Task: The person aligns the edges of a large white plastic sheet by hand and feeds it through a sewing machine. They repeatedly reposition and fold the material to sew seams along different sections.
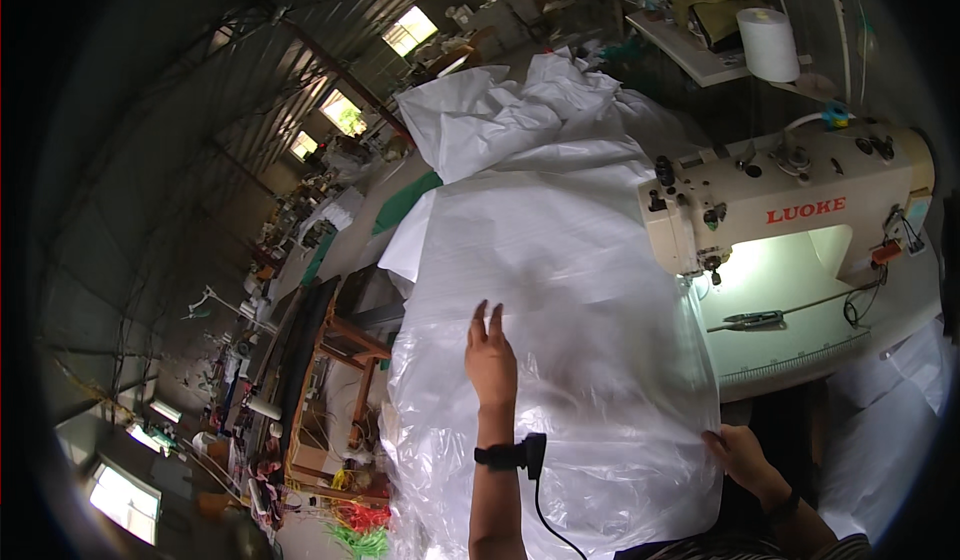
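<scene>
A large white, partly see-through plastic sheet (560, 260) lies spread in front of me and runs to a crumpled heap at the far end. On its left part, my left hand (491, 362) rests with the fingers stretched out and nothing held. At the sheet's right edge, my right hand (745, 460) pinches the border between thumb and fingers. A cream sewing machine (800, 195) stands to the right, its lamp lit. The sheet's right edge passes by the machine's needle area (697, 278); the needle itself is too small to make out.
Small metal snips (755, 320) lie on the lit machine bed. Behind the machine, a white thread cone (768, 46) stands on a shelf. Left of the sheet is a wooden frame (357, 345), with red and green strands (358, 526) on the floor. More white sheeting (885, 440) hangs at lower right.
</scene>
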`<state>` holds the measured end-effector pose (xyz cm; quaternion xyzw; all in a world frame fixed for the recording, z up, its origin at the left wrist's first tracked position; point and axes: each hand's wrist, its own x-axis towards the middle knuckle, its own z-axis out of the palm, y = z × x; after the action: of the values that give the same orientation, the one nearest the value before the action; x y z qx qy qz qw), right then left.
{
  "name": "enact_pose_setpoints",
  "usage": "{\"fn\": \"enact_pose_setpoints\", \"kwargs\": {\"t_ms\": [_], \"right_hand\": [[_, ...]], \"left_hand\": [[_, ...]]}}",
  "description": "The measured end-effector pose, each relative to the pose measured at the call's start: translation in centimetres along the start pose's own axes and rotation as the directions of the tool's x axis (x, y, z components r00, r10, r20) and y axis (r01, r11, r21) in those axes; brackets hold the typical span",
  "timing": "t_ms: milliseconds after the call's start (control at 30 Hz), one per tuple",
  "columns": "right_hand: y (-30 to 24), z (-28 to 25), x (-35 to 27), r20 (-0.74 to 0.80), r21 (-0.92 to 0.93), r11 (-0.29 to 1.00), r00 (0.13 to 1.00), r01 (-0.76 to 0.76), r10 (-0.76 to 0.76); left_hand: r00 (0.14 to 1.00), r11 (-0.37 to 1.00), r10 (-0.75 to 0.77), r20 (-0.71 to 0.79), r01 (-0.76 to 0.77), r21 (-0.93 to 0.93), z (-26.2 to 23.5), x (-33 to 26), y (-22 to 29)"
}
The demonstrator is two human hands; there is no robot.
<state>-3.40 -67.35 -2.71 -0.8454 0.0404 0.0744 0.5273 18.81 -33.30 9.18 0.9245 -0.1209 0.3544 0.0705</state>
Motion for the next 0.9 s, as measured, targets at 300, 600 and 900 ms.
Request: {"fn": "enact_pose_setpoints", "kwargs": {"t_ms": [300,600,900], "right_hand": [[0.4,-0.2,0.3,-0.024,-0.027,0.999,0.999,0.02,-0.02],[1.3,0.1,0.2,-0.016,-0.027,0.999,0.999,0.044,-0.044],[1.3,0.0,0.5,-0.008,0.038,0.998,0.999,0.045,-0.045]], "left_hand": [[0.964,0.954,-0.266,0.025,0.26,0.149,2.7,6.3,-10.6],[0.962,0.924,-0.256,-0.091,0.272,0.27,-3.0,11.7,-11.5],[0.914,0.971,0.237,-0.33,-0.22,0.087,-13.3,16.5,-5.7]]}}
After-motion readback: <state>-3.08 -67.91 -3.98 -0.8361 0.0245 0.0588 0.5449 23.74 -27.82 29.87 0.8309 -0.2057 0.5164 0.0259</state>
